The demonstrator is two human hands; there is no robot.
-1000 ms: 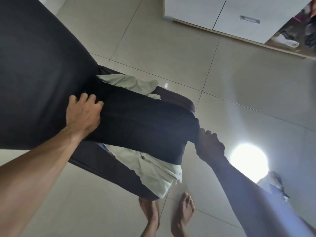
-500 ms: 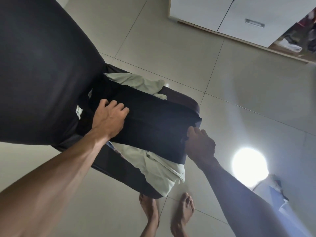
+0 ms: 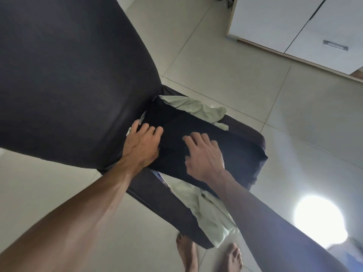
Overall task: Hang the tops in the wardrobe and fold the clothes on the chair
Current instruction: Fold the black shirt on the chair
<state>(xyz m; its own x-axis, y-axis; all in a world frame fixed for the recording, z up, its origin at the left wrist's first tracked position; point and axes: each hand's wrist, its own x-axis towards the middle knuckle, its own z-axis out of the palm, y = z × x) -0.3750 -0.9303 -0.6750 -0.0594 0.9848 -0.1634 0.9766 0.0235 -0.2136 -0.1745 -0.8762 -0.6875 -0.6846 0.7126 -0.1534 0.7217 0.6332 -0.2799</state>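
A dark folded garment [image 3: 235, 154] lies across the seat of a dark chair [image 3: 68, 75], on top of a pale green garment [image 3: 208, 209] that sticks out at the near and far sides. My left hand [image 3: 141, 146] rests flat on the dark garment's left end, close to the chair back. My right hand [image 3: 204, 156] lies on the middle of the same garment with fingers spread and straight. Neither hand grips anything.
The chair stands on a pale tiled floor [image 3: 255, 79]. A white wardrobe [image 3: 294, 26] with closed doors stands at the upper right. My bare feet [image 3: 208, 254] are just in front of the seat. A bright light reflection [image 3: 320, 218] shines on the floor at the right.
My right hand left the garment's right end and now lies flat on its middle, with the garment folded shorter. My left hand has slid right along the garment.
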